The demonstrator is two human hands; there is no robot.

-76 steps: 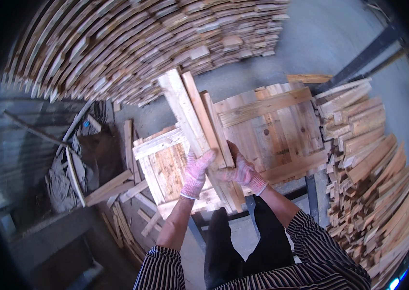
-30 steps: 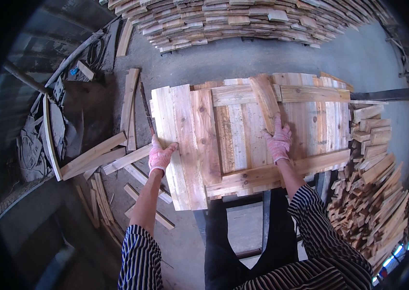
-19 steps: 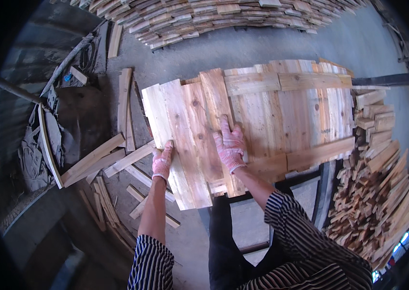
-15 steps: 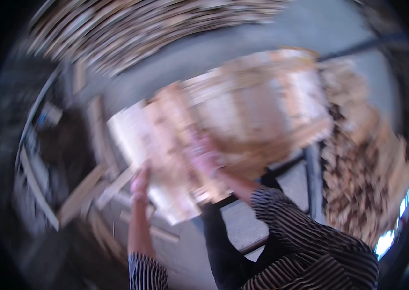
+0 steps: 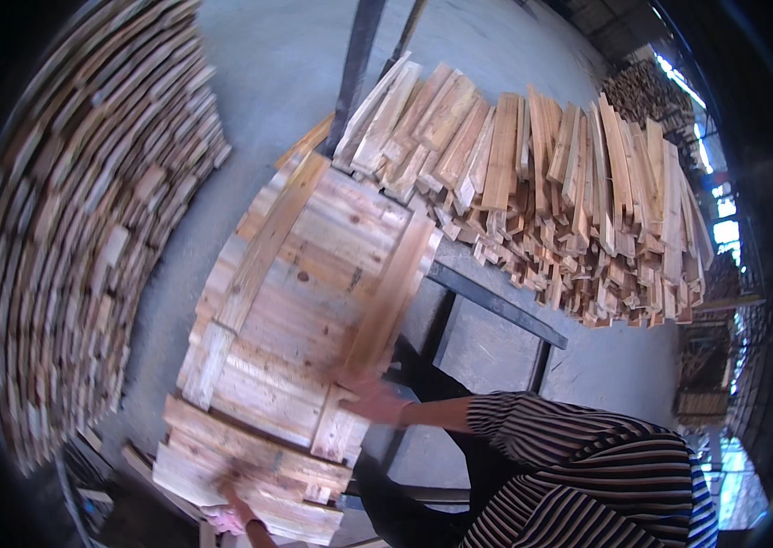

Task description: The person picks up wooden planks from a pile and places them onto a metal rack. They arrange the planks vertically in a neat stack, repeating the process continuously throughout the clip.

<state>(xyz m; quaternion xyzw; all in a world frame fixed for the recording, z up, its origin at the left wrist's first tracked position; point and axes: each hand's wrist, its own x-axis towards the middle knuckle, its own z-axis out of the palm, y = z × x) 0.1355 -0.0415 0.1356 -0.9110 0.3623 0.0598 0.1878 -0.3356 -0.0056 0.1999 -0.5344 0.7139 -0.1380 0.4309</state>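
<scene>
A long panel of pale planks [image 5: 327, 251] lies on a dark metal frame [image 5: 496, 303]. One wooden batten [image 5: 277, 233] runs along its far left side and another batten [image 5: 394, 283] along its right side. My right hand [image 5: 375, 402] reaches over the right edge, touching or just above the near end of the right batten; motion smears its fingers. At the panel's near end, several loose-looking boards [image 5: 254, 447] lie across. My left hand [image 5: 233, 511] is at these boards, near the lower edge of the view, blurred, with something pink about it. What it grips, if anything, cannot be made out.
A tall stack of planks [image 5: 94, 237] rises along the left. Beyond the panel at right sits a large heap of cut wood strips [image 5: 542, 183]. A dark upright post [image 5: 354, 82] stands at the panel's far end. Scrap wood [image 5: 94, 498] lies at lower left.
My view has swung to the right, so the panel now runs away from me and the wood heap shows fully. My left hand has shifted toward the lower edge of the view.
</scene>
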